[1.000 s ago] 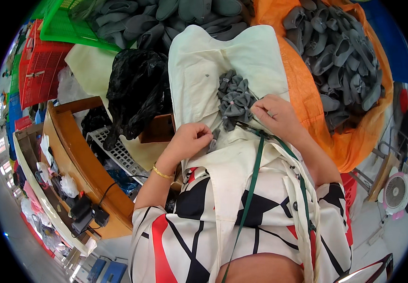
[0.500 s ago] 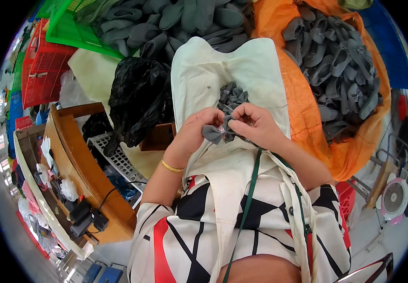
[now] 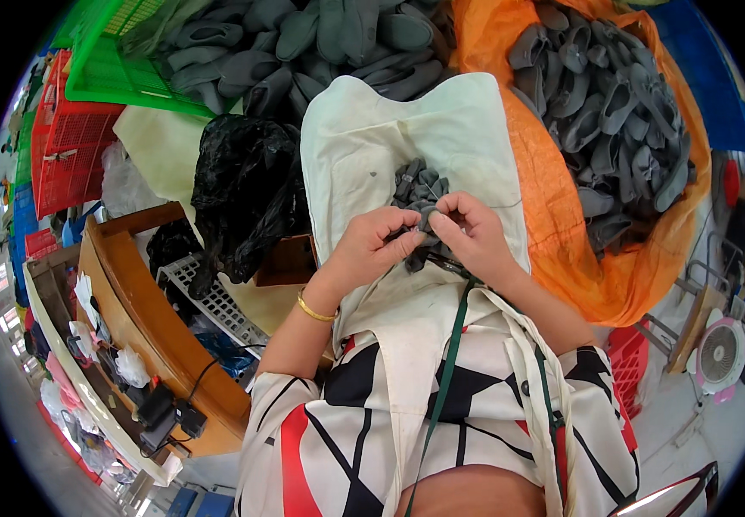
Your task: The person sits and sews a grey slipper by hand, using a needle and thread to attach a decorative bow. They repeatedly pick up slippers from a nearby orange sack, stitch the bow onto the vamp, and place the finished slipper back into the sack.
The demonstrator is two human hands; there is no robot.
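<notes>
Low over my lap, my left hand [image 3: 374, 245] pinches a small grey fabric bow [image 3: 425, 216] between thumb and fingers. My right hand [image 3: 476, 234] is closed on the bow's other side, its thumb and forefinger meeting at the cloth. The fingers cover much of the bow. A thin thread [image 3: 508, 206] trails out beyond my right hand across the white apron [image 3: 471, 112]. Just past my fingertips, a small heap of grey fabric bows [image 3: 409, 178] lies on the apron. Dark metal handles [image 3: 448, 265], perhaps of scissors, hang by a green cord [image 3: 452, 366] below my right hand.
Grey shoes [image 3: 321, 39] are piled ahead beside a green crate [image 3: 136, 82]. An orange sack [image 3: 553, 233] full of grey shoes stands at the right. Leftward are a black plastic bag [image 3: 243, 185], a wooden drawer unit [image 3: 144, 323] and a red crate [image 3: 71, 142]; a fan [image 3: 721, 358] stands far right.
My hands have come closer together on the bow, which was more exposed before and is now mostly behind my fingers. The view has shifted slightly.
</notes>
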